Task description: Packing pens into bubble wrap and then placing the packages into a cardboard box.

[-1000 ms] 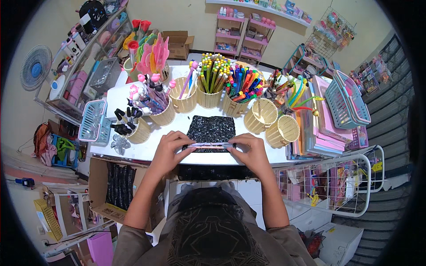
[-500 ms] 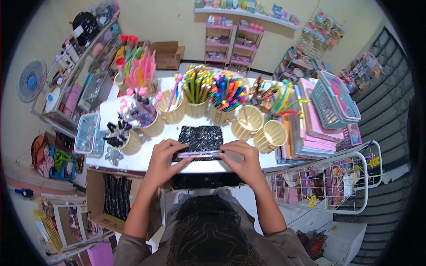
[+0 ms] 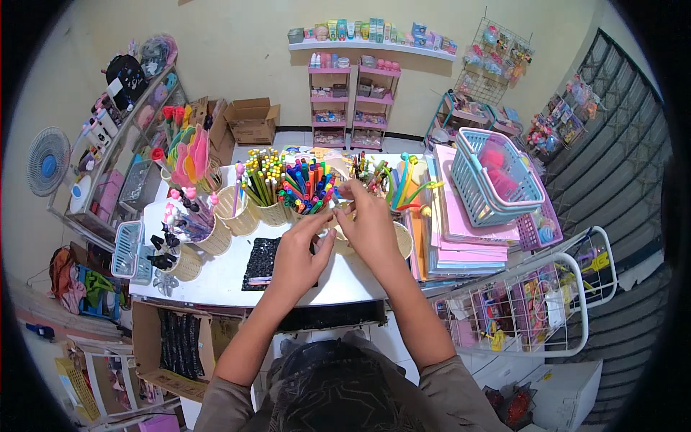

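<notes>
woven basket (image 3: 400,240) under both hands

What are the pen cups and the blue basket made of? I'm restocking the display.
Pen cups: probably woven rattan or wicker, matte tan, with a visible weave. Blue basket: likely moulded plastic, smooth and slightly glossy, with slotted walls.

White table (image 3: 230,277), pen baskets (image 3: 273,212), black mat (image 3: 260,261)

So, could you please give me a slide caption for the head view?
Both hands, left hand and right hand, reach woven wicker cups of coloured pens on a white table.
</notes>
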`<action>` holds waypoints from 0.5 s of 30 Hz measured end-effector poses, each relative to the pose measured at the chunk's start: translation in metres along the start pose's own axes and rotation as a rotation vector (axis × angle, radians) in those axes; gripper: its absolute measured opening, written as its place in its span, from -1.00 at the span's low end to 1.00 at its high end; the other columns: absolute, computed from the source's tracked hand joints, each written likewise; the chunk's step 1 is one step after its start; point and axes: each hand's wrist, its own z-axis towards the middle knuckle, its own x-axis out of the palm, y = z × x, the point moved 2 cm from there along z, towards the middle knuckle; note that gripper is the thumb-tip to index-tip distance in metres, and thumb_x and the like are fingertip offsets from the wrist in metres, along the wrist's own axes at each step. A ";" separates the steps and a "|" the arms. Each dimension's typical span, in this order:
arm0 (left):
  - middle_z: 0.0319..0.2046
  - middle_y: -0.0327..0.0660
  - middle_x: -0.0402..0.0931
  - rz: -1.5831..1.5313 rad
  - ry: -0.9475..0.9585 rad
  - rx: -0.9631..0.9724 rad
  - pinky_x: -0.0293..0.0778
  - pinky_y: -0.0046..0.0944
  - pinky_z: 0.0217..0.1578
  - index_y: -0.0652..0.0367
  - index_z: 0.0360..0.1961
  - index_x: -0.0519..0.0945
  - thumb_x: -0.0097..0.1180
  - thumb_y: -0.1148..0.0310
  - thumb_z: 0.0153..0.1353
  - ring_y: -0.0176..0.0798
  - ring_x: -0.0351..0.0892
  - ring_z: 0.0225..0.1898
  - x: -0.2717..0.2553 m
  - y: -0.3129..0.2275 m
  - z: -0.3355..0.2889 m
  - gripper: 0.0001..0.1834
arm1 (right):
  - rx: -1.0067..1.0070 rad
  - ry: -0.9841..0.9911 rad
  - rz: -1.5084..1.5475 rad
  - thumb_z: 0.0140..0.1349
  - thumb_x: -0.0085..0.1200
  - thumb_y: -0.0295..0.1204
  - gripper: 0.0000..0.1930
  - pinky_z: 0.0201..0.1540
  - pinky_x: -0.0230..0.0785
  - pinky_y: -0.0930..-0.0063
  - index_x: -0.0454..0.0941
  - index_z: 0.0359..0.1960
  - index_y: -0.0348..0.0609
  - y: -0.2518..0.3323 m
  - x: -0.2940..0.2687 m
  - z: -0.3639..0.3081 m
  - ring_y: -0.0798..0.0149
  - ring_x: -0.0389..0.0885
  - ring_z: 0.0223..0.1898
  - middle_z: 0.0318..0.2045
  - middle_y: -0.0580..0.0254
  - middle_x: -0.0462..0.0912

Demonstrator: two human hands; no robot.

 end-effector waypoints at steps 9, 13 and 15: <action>0.02 0.07 0.81 0.022 -0.042 -0.057 0.64 -0.27 -0.30 0.36 0.21 0.77 0.42 0.51 0.34 -0.25 0.74 -0.40 0.019 0.001 -0.001 -0.59 | 0.071 0.092 0.033 0.28 0.35 -0.63 -0.59 -0.11 0.61 -0.24 0.44 0.08 -0.19 -0.011 0.008 0.012 -0.42 0.81 -0.15 -0.27 -0.27 0.80; 0.04 0.02 0.82 0.041 -0.086 -0.080 0.60 -0.30 -0.34 0.33 0.22 0.77 0.44 0.52 0.32 -0.33 0.71 -0.40 0.022 0.000 -0.004 -0.56 | 0.055 0.073 0.056 0.34 0.32 -0.61 -0.65 -0.10 0.64 -0.17 0.47 0.09 -0.20 0.001 -0.011 0.002 -0.35 0.83 -0.13 -0.23 -0.23 0.81; 0.06 -0.03 0.81 -0.015 -0.134 -0.072 0.55 -0.34 -0.38 0.29 0.24 0.77 0.46 0.53 0.31 -0.37 0.67 -0.40 0.023 -0.010 -0.004 -0.55 | -0.030 -0.082 0.185 0.33 0.38 -0.61 -0.63 -0.17 0.71 0.20 0.56 0.12 -0.18 0.011 -0.025 -0.010 0.02 0.92 -0.08 -0.13 -0.08 0.86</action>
